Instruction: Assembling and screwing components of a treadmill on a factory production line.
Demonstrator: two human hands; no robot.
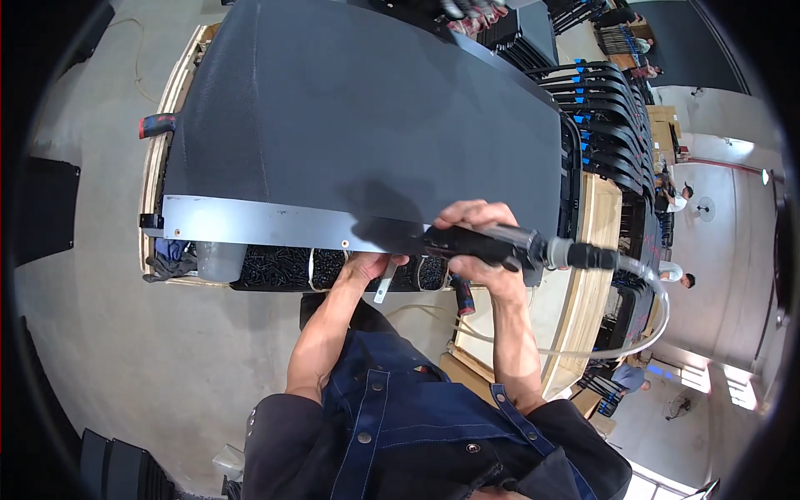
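My right hand (483,242) is wrapped round a black air screwdriver (475,246), whose hose end points right. The tool's front end is over the long silvery metal strip (250,223) along the near edge of a dark grey panel (375,100); its tip is hard to make out in the shadow. Just below that strip, my left hand (368,267) has its fingers closed at a small flat metal bar (385,283) with a hole, which sticks out toward me. The strip's edge partly hides these fingertips.
A trough of dark screws (279,268) and a grey cup (221,262) lie below the strip. A clear air hose (662,308) loops right. Black frames (604,125) stand stacked beyond the wooden bench edge (596,225). A gloved hand (471,10) shows at the far side.
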